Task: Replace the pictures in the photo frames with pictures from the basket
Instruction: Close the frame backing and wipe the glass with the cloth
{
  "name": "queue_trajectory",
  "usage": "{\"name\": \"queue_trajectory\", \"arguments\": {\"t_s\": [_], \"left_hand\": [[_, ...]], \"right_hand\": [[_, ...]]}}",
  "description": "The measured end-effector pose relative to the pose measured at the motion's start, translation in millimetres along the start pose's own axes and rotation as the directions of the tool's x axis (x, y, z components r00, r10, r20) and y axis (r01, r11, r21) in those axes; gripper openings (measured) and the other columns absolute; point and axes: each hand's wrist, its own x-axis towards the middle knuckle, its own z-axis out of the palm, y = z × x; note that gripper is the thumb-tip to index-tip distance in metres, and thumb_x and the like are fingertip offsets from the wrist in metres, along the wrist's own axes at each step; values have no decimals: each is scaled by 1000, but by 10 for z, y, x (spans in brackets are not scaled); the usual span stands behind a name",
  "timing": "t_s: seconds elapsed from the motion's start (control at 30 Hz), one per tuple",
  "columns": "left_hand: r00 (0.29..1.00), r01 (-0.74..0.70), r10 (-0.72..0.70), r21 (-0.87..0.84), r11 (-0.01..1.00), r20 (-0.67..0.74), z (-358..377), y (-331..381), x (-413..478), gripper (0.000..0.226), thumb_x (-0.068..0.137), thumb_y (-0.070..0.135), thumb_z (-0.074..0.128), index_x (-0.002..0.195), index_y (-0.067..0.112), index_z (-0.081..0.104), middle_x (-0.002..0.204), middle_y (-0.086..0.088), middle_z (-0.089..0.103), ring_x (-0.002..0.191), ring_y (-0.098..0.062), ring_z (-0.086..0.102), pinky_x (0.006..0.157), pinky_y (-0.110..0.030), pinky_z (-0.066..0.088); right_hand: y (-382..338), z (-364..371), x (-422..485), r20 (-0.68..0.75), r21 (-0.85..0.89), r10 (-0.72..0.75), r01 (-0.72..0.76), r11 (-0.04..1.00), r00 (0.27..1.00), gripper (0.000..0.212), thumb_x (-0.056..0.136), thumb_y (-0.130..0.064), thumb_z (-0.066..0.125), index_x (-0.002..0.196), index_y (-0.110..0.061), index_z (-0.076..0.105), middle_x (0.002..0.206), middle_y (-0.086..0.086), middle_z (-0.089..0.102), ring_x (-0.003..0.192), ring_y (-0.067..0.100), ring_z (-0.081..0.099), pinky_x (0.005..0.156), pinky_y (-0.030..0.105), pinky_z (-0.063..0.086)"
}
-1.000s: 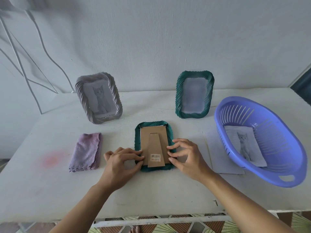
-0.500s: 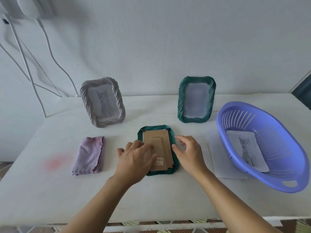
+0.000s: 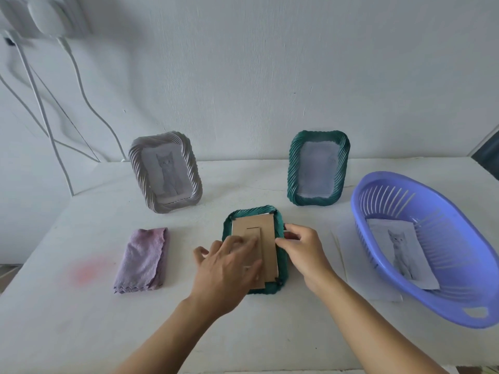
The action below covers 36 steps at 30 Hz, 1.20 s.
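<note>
Currently working on the face-down green frame (image 3: 252,211), which lies flat near the table's front edge with its cardboard backing (image 3: 266,230) up. The backing sits slightly skewed, with a white corner showing at its far right. The left hand (image 3: 229,268) lies flat on the backing, fingers spread and pressing. The right hand (image 3: 305,249) grips this frame's right rim between thumb and curled fingers.

We judge the step to be working the backing. Whether it is being seated or freed, we cannot tell. Next move calls for squaring the board and keeping the frame pinned.

Containers: the purple basket (image 3: 459,265), right of the face-down frame, holds one cat picture (image 3: 402,252). A loose sheet (image 3: 348,255) lies between frame and basket. Behind the frame, a grey frame (image 3: 165,175) stands to the left with a cat picture. A standing green frame (image 3: 318,168) to the right holds a pale print.
</note>
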Motion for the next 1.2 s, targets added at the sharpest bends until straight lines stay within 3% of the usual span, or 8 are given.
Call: {"name": "queue_trajectory", "arguments": {"t_s": [0.37, 0.53, 0.6, 0.73, 0.87, 0.97, 1.1, 1.2], "left_hand": [[998, -26, 43, -340, 940, 41, -418, 178, -83, 99, 70, 96, 23, 150, 37, 34, 148, 16, 38, 132, -6, 39, 111, -38, 28], [992, -85, 23, -536, 840, -121, -435, 125, -97, 53, 88, 59, 47, 140, 51, 38, 118, 17, 63, 108, -4, 60, 85, -40, 53], [988, -90, -3, -601, 794, -152, -476, 104, -110, 47, 94, 47, 50, 139, 52, 39, 121, 21, 64, 108, 0, 63, 85, -36, 56], [975, -19, -134, -673, 740, -176, -516, -7, -76, 48, 99, 28, 53, 141, 49, 43, 108, 11, 70, 87, -9, 70, 73, -33, 58], [976, 74, -193, -683, 726, -99, -430, -150, -47, 39, 98, 21, 53, 134, 35, 58, 103, 7, 69, 80, -21, 71, 56, -43, 58], [977, 109, -204, -657, 746, -70, -295, -253, -65, 44, 98, 23, 56, 140, 36, 53, 109, 7, 70, 83, -17, 70, 64, -43, 59], [967, 194, -245, -436, 879, -64, -137, -355, -74, 54, 102, 36, 48, 153, 36, 30, 96, 6, 63, 91, -14, 56, 91, -36, 41], [964, 238, -262, -301, 923, -43, -77, -417, -78, 54, 102, 44, 42, 153, 36, 27, 103, 12, 57, 109, -12, 45, 92, -36, 26]], "right_hand": [[-521, 14, -234, 15, 174, -139, 134, 976, 990, 28, 93, -24, 67, 120, -16, 68, 96, 2, 74, 76, 17, 74, 58, 31, 55], [-586, 45, -232, 66, 112, -221, 213, 971, 973, 29, 95, -28, 64, 123, -24, 68, 104, -9, 74, 88, 1, 69, 74, 14, 49], [-582, 59, -203, 104, 72, -239, 233, 970, 965, 29, 96, -35, 62, 125, -31, 66, 114, -20, 68, 104, -10, 61, 87, 8, 43], [-465, 70, -129, 211, 52, -189, 183, 982, 959, 34, 100, -40, 52, 133, -34, 58, 123, -30, 55, 111, -23, 48, 83, -5, 33], [-194, 91, -72, 194, -226, -122, 165, 960, 973, 47, 102, -44, 45, 143, -23, 49, 135, -11, 53, 131, 8, 47, 99, 16, 35], [-76, 97, -122, 153, -367, -177, 222, 903, 972, 45, 98, -58, 40, 119, -25, 63, 116, -9, 67, 112, 18, 60, 96, 42, 50], [15, 94, -133, 169, -600, -214, 272, 753, 962, 36, 102, -42, 43, 135, -35, 56, 135, -24, 53, 129, 9, 39, 103, 41, 33], [74, 98, -140, 190, -704, -273, 324, 632, 943, 39, 103, -42, 38, 138, -34, 53, 141, -26, 48, 130, 7, 35, 95, 37, 29]]}}
